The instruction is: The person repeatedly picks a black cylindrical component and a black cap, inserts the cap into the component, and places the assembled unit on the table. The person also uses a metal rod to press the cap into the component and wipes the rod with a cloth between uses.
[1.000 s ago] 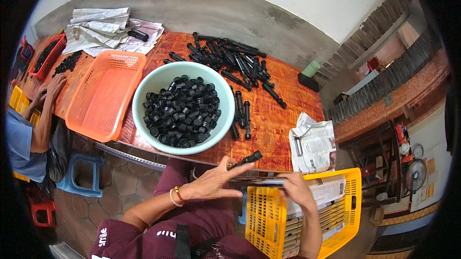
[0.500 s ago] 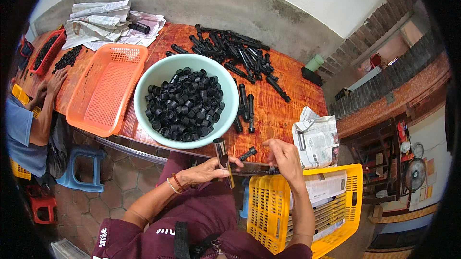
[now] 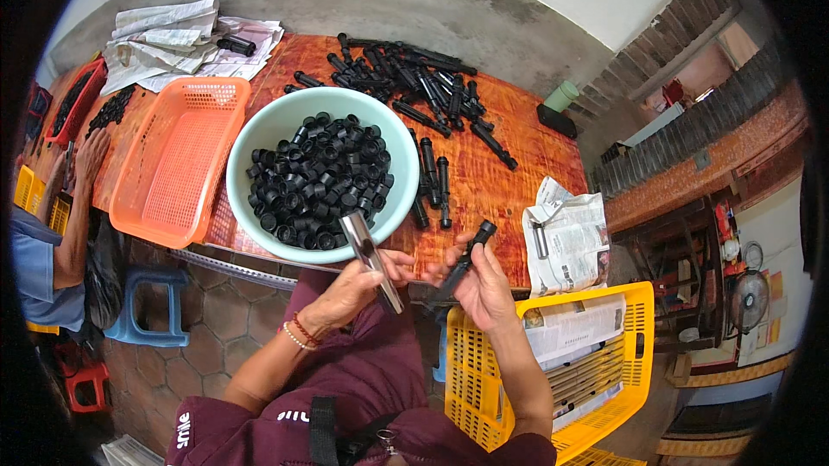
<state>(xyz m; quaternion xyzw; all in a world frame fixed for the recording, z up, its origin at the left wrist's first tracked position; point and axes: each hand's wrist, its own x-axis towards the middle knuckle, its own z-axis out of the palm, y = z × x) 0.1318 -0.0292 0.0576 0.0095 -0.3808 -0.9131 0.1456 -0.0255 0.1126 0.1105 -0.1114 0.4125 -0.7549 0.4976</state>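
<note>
The left hand [image 3: 344, 295], curled, is gripping a shiny metal tube [image 3: 364, 247]; the right hand [image 3: 486, 297], half-closed, is pinching a black plastic tube [image 3: 471, 253]; small-print newspaper [image 3: 573, 248] is lying to that hand's right.

Single upright head-worn fisheye view from close above, downward over the hands [image 3: 489, 291] and the wooden table [image 3: 492, 194]

On the table [image 3: 496, 190], caps [image 3: 319, 177] lie in a basin [image 3: 269, 123] between a basket [image 3: 173, 168], left, and rods [image 3: 444, 194] and newspaper [image 3: 570, 250], right.
</note>
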